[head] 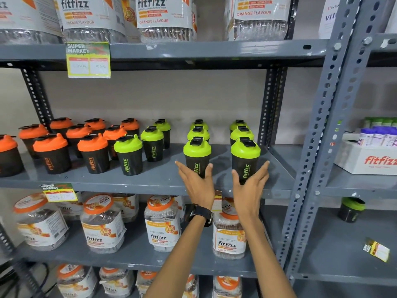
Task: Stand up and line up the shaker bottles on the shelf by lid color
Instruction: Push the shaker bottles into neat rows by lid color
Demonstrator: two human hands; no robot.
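Observation:
Black shaker bottles stand upright on the grey middle shelf (161,177). Orange-lidded ones (50,154) cluster at the left. Green-lidded ones stand to their right: a slanting row (129,154) and two straight columns. My left hand (197,186) cups the base of the front green-lidded bottle (197,153) of the first column, thumb on its right side, fingers spread past its left. My right hand (249,186) cups the front bottle (245,157) of the second column the same way, with a gap between its fingers and the bottle. Neither bottle is lifted.
Large fitfizz jars (103,224) fill the shelves above and below. A slotted steel upright (309,168) stands just right of the bottles. On the neighbouring rack sit a white fitfizz box (369,160) and a lone green-lidded shaker (351,209).

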